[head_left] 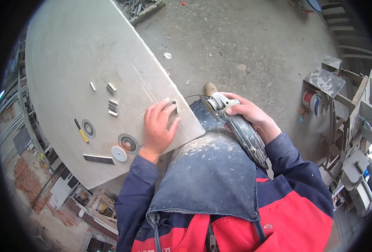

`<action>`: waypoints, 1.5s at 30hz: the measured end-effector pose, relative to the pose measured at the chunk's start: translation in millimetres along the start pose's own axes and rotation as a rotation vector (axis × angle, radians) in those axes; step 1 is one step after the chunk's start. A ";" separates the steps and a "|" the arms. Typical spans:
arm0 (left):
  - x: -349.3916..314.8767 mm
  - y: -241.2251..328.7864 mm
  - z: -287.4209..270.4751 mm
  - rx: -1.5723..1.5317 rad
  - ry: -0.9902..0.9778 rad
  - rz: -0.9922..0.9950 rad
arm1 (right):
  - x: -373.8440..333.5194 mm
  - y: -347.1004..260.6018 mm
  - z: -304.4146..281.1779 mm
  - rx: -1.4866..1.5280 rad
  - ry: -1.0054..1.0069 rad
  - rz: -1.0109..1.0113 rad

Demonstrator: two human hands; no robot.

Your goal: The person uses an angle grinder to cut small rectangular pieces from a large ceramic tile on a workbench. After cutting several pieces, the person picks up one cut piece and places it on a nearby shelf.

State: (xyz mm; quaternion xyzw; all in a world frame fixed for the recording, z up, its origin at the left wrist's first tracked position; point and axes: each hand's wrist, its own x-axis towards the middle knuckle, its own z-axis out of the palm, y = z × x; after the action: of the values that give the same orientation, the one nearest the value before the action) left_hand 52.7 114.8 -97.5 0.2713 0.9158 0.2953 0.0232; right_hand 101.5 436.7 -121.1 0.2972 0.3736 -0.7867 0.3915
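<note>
Head view: left hand [158, 126] lies open, palm pressing a small tile piece [173, 110] at the surface [68, 54] edge; right hand [253, 115] grips the grinder [236, 124], disc [205, 108] beside it. Best keep fingers behind the cut line, disc square.

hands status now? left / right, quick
Left hand: open, pressed flat on a small piece at the slab edge.
Right hand: closed around the angle grinder body, disc just off the slab edge.
</note>
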 end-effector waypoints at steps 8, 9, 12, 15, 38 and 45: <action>12.9 -18.2 10.3 0.019 -0.005 0.215 | 1.4 -10.3 18.5 -0.015 -0.057 -0.039; 13.5 -14.6 15.0 0.029 0.009 0.220 | 2.8 -11.3 19.9 -0.023 -0.060 -0.039; 13.2 -7.3 27.1 0.045 0.063 0.231 | 3.4 -16.1 26.6 -0.032 -0.088 -0.038; 9.5 -5.9 30.7 0.052 0.091 0.231 | 4.5 -17.2 28.2 -0.046 -0.106 -0.037; -1.9 -10.4 48.7 0.025 0.202 0.198 | 9.4 -2.7 12.9 -0.062 -0.143 0.053; -3.4 -7.2 47.8 0.025 0.191 0.173 | 0.3 8.1 11.4 0.095 -0.091 0.101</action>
State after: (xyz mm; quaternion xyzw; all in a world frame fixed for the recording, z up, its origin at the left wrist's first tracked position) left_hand 61.8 133.5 -141.4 0.3204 0.8905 0.3094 -0.0929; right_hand 106.2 423.9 -118.0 0.2980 0.3021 -0.7954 0.4328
